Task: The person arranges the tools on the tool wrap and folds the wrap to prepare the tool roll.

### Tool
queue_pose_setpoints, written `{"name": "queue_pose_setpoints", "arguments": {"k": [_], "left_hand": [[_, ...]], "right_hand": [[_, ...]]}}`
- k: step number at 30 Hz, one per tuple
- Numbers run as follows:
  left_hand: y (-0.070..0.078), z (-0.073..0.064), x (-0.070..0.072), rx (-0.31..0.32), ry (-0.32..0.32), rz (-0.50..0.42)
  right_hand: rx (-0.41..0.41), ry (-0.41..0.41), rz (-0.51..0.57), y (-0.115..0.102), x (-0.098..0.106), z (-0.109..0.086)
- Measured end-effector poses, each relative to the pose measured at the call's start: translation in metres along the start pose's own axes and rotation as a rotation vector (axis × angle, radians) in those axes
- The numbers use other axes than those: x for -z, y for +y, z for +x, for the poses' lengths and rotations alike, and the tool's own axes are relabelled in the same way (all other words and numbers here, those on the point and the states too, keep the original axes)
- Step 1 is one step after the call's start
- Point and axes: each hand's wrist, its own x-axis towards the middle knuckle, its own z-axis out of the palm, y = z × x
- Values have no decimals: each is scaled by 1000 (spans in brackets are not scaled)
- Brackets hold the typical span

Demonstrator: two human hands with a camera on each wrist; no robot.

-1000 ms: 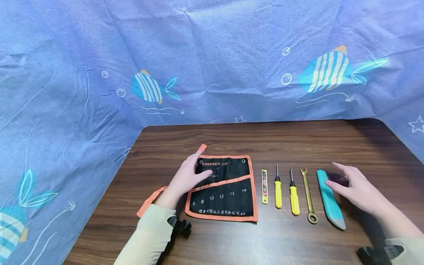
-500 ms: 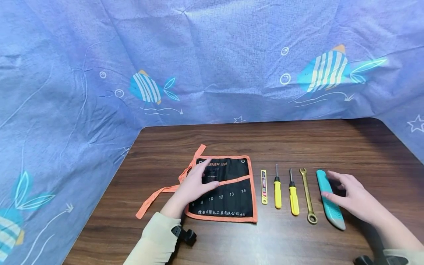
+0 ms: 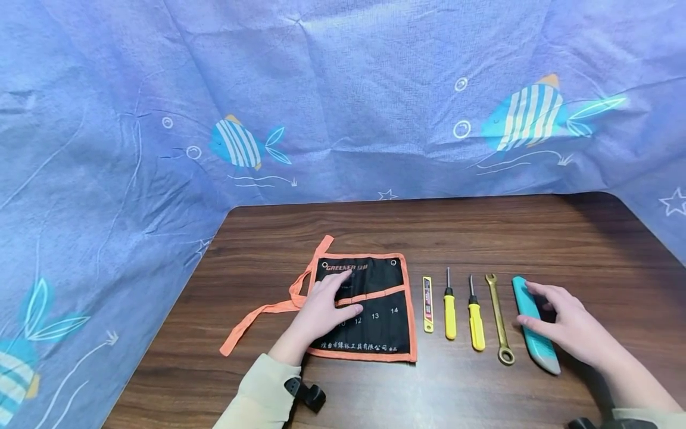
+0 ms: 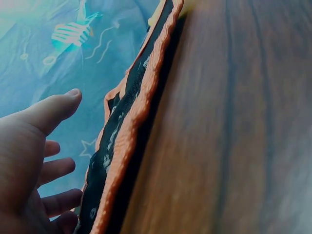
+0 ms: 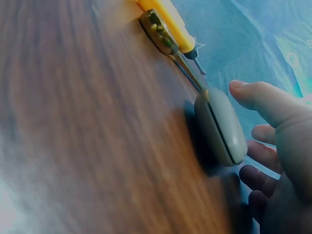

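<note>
My left hand (image 3: 324, 307) is over the left half of a black tool pouch (image 3: 383, 333) with orange trim, fingers spread and holding nothing. Numbered pockets run along the pouch's lower part. In the left wrist view the thumb and fingers stand beside the pouch's edge (image 4: 126, 131). Over at the right, my right hand (image 3: 570, 325) reaches across a teal utility knife (image 3: 538, 342) with a grey end. Its thumb overlaps the knife's middle and the fingers are near its top end. The right wrist view shows the knife (image 5: 222, 126) lying on the table, with a relaxed thumb and fingers close beside it.
Left of the knife lie a brass-coloured combination wrench (image 3: 498, 319), two yellow-handled screwdrivers (image 3: 450, 316) and a slim yellow labelled strip (image 3: 427, 304), in a row. Orange ties (image 3: 252, 319) trail left from the pouch. A blue fish-print cloth (image 3: 364, 119) hangs behind the wooden table (image 3: 482, 232).
My left hand has moved right and toward me over the pouch, and the orange tie has come into full view. My right hand has shifted left, closer over the utility knife.
</note>
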Motion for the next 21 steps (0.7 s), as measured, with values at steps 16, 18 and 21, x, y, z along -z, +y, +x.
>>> {"name": "queue_pose_setpoints", "arguments": {"k": [16, 18, 21], "left_hand": [[2, -4, -9, -25, 48, -24], [2, -5, -10, -21, 47, -33], [2, -5, -11, -14, 50, -34]], "right_hand": [[-20, 0, 0, 2, -2, -1], [-22, -2, 2, 2, -2, -1], [-25, -2, 6, 3, -2, -1]]}}
